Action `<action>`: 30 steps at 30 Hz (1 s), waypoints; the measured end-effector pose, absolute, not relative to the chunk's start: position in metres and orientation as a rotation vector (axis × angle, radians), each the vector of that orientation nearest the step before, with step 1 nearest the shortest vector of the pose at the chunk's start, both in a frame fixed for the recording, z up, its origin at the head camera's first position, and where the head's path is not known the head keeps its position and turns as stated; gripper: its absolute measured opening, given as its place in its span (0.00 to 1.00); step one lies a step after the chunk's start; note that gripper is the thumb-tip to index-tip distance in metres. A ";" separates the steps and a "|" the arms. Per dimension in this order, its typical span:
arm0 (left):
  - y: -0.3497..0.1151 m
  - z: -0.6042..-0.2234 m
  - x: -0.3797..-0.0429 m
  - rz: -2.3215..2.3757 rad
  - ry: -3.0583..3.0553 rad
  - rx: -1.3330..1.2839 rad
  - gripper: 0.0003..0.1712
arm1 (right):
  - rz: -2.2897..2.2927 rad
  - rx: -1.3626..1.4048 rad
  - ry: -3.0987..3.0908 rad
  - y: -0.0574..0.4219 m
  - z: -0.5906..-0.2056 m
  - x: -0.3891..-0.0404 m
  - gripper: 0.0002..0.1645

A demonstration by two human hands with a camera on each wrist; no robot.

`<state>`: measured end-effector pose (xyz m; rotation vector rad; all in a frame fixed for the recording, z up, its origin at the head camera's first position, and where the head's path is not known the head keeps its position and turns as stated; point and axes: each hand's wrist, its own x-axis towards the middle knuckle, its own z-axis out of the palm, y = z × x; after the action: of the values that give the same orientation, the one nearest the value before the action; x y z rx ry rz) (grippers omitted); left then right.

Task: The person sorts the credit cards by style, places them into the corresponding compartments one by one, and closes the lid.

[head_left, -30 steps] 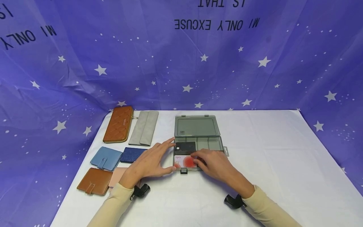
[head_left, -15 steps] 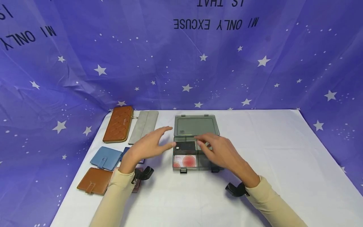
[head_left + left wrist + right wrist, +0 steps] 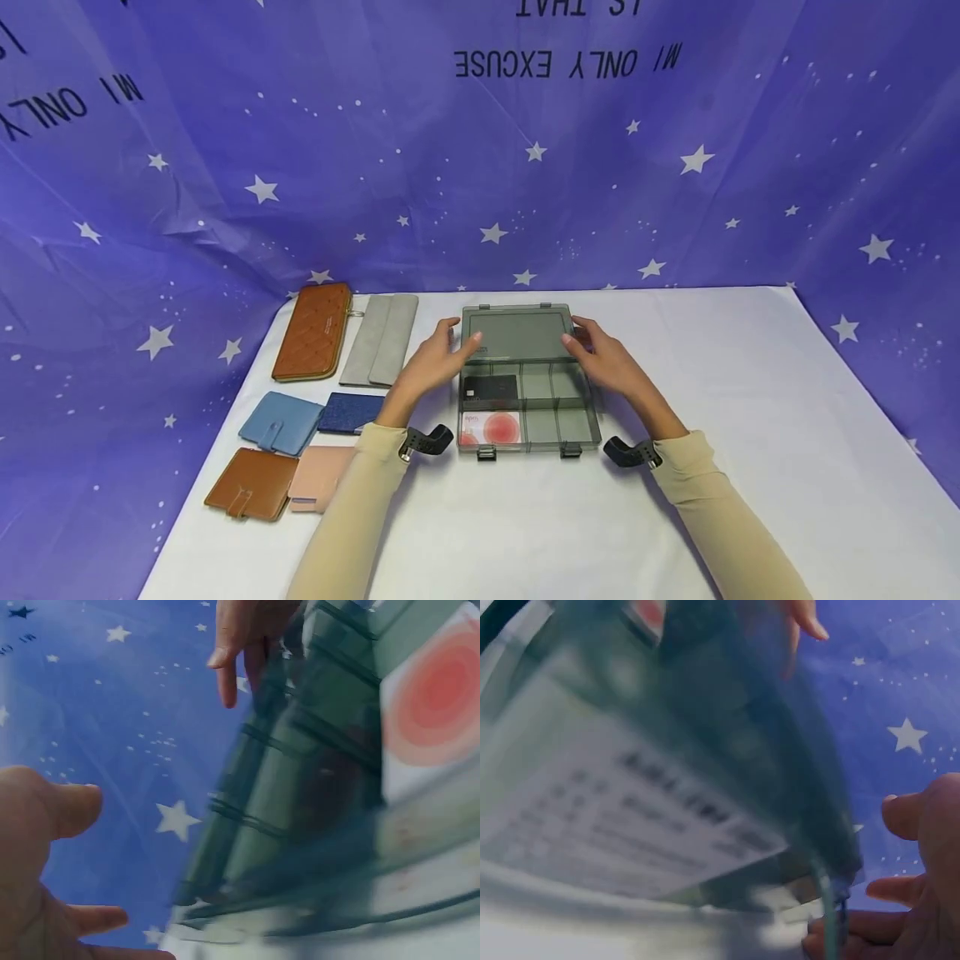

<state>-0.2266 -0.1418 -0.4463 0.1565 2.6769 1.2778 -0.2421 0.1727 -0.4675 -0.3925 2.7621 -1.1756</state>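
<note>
A clear grey-green compartment box (image 3: pixel 575 425) lies with its lid (image 3: pixel 517 336) swung back. A black card (image 3: pixel 491 390) sits in its left back part, and a pale card (image 3: pixel 491 428) with a red circle in the left front part. My left hand (image 3: pixel 431 364) is at the lid's left edge, thumb over the corner and fingers outside. At the right edge is my right hand (image 3: pixel 611 362), thumb over the lid. In the left wrist view the left hand (image 3: pixel 45 877) shows thumb and fingers spread; contact is unclear. The right hand (image 3: pixel 930 877) has fingers beside the box's blurred edge.
To the left lie a quilted brown wallet (image 3: pixel 312 332), a grey wallet (image 3: pixel 380 340), a light blue wallet (image 3: pixel 281 422), a navy cardholder (image 3: pixel 351 412), a brown snap wallet (image 3: pixel 252 483) and a pink wallet (image 3: pixel 318 475), partly behind the left sleeve. A purple starry cloth (image 3: pixel 495 183) hangs behind.
My right hand has left the cards and moved back to the lid's right edge. The left hand has moved back and right, to the lid's left edge. The pale card stays in the box.
</note>
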 end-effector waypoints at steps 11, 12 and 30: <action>-0.134 -0.452 -0.231 1.482 2.583 0.116 0.47 | -1.534 -0.277 2.490 0.177 -0.466 -0.249 0.42; -0.135 -0.451 -0.232 1.526 2.564 0.108 0.46 | -1.572 -0.273 2.469 0.178 -0.465 -0.250 0.42; -0.156 -0.400 -0.190 1.675 2.633 0.562 0.24 | -1.677 -0.840 2.626 0.207 -0.420 -0.216 0.22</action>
<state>-0.1900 -0.1560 -0.4005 0.5617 2.6331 1.6746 -0.2159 0.2067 -0.4204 -0.8405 2.6261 -1.6772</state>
